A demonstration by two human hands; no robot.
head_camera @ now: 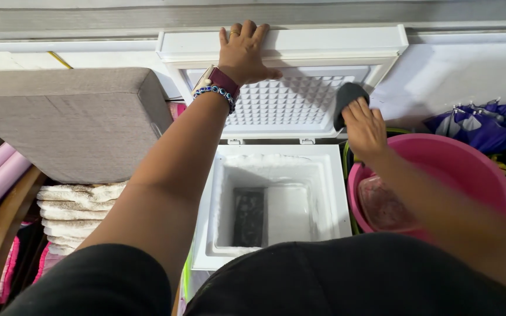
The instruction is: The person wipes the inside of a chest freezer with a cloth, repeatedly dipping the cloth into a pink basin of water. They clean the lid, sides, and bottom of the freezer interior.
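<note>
Freezer lid [288,105], pink tub [469,169] beside — grey cushion [71,117]

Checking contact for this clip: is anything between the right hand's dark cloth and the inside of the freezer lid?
Nothing visible. The right hand presses the dark cloth against the lid's right edge, while the left hand holds the lid's top rim.

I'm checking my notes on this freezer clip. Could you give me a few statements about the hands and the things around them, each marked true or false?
1. The left hand rests on the raised freezer lid. True.
2. The right hand is empty. False: it presses a dark cloth against the lid's inside.
3. A pink basin stands right of the freezer. True.
4. The freezer is packed full. False: it is nearly bare inside.
</note>
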